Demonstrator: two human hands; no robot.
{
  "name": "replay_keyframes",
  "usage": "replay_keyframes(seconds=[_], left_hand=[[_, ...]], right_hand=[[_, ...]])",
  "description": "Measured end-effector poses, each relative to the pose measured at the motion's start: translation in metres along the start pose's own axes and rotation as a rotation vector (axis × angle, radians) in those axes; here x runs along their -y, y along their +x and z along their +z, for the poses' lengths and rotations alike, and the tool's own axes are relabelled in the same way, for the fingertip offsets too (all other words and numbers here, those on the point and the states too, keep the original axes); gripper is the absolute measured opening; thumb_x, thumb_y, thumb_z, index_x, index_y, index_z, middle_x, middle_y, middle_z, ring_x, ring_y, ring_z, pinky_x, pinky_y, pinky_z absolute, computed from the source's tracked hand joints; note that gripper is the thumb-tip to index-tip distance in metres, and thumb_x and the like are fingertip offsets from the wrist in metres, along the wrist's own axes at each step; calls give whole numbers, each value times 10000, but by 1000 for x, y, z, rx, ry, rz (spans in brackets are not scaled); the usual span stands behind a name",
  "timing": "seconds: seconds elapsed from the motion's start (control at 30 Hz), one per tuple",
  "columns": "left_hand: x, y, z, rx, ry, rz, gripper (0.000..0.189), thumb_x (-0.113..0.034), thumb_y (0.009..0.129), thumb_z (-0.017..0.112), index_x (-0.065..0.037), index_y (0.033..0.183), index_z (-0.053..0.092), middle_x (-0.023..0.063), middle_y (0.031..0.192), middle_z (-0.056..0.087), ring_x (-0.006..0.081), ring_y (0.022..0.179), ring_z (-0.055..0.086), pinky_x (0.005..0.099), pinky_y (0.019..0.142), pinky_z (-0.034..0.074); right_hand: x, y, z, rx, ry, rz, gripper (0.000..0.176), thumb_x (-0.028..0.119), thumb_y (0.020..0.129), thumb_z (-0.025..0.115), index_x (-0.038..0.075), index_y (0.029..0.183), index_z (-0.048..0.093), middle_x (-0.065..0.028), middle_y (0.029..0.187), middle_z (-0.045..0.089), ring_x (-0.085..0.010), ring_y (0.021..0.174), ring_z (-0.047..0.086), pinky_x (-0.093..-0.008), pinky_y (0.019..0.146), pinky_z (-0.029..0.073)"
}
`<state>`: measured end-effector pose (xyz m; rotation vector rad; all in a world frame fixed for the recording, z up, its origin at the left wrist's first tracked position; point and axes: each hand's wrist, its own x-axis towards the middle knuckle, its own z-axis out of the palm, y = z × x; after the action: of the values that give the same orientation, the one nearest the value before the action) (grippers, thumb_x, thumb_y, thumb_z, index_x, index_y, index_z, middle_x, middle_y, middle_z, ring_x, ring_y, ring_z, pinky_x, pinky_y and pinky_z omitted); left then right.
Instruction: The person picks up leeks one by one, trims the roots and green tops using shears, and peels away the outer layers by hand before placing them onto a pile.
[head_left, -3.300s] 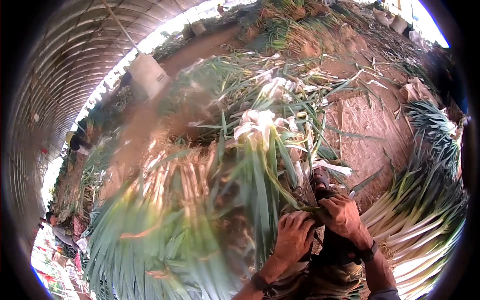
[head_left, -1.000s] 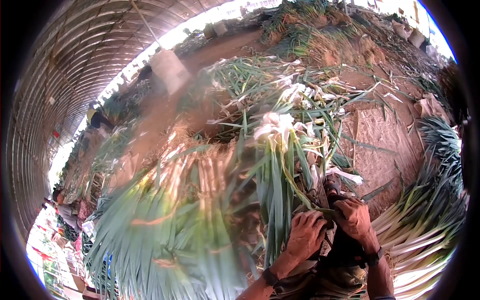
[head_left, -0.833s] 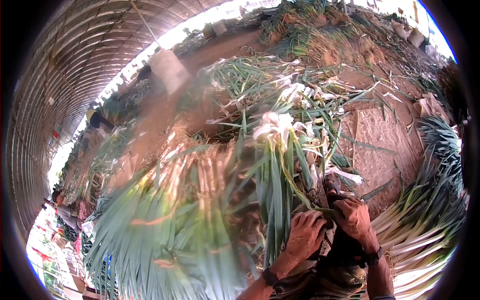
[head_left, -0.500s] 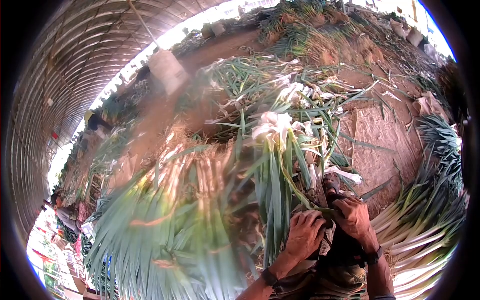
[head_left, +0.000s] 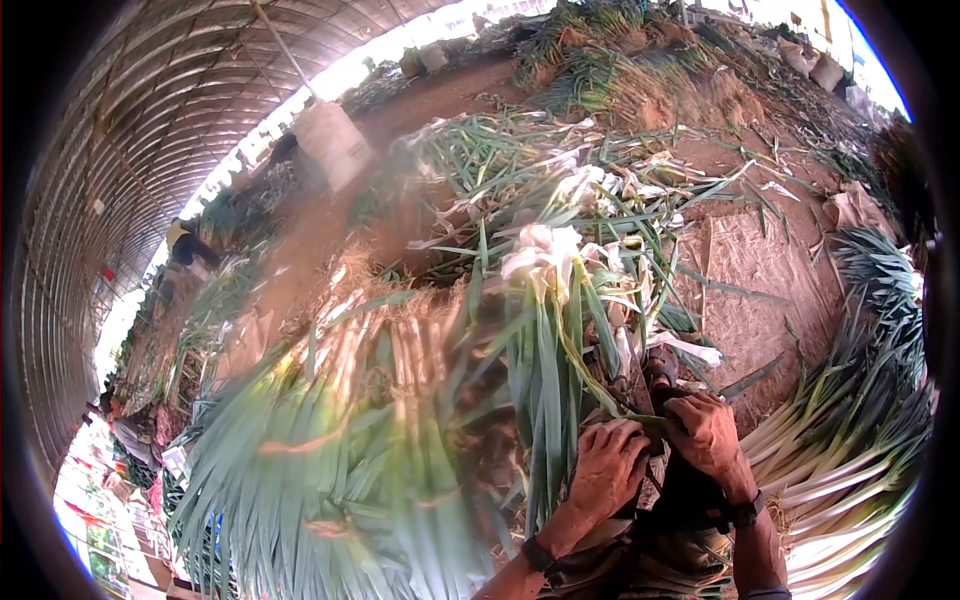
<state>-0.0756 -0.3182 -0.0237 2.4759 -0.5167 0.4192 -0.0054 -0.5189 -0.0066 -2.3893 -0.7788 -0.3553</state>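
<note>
My left hand (head_left: pixel 608 470) is curled tight, fingers pressed together, around the lower end of a bundle of leeks (head_left: pixel 545 385). The bundle runs up and away from my knuckles: long flat green blades, smooth and strap-like, ending in a ruffle of papery white skins (head_left: pixel 545 252). My right hand (head_left: pixel 708 432) sits just beside the left in a closed fist, gripping a thin green leaf (head_left: pixel 650 422) that stretches across to the left hand.

To the left of my left hand lies a broad heap of leeks (head_left: pixel 330 440), blurred, with pale stalks above and fanned green tops below. To the right of my right hand is a second heap (head_left: pixel 850 440) of slick white shafts with dark leaves at the far end. Beyond both hands the earth floor (head_left: pixel 745 290) is brown, crumbly and strewn with limp trimmings.

Far beyond the hands a white sack (head_left: pixel 328 140) stands upright; I cannot tell what is in it. Well off to the left a person (head_left: pixel 185 240) bends among more greens.
</note>
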Motion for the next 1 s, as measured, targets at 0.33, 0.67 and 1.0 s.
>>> replay_keyframes(seconds=[0.33, 0.67, 1.0], left_hand=[[1, 1, -2, -5, 26, 19, 263, -192, 912, 695, -86, 1152, 676, 79, 1271, 570, 274, 1251, 507, 434, 1092, 350], [0, 0, -2, -8, 35, 18, 260, -201, 912, 697, -92, 1147, 677, 78, 1271, 575, 270, 1246, 511, 430, 1093, 349], [1, 0, -1, 5, -15, 8, 301, -159, 864, 737, -84, 1144, 654, 76, 1300, 551, 307, 1270, 496, 498, 1137, 346]], right_hand=[[2, 2, -4, 6, -1, -11, 225, 137, 800, 759, 48, 994, 688, -141, 883, 697, -372, 838, 668, -462, 747, 524], [3, 2, -5, 10, -5, -5, 206, 133, 799, 750, 47, 973, 680, -129, 877, 691, -365, 842, 665, -460, 760, 528], [2, 2, -4, -15, 15, -20, 223, 129, 790, 764, 40, 977, 680, -143, 875, 693, -375, 836, 664, -458, 761, 526]])
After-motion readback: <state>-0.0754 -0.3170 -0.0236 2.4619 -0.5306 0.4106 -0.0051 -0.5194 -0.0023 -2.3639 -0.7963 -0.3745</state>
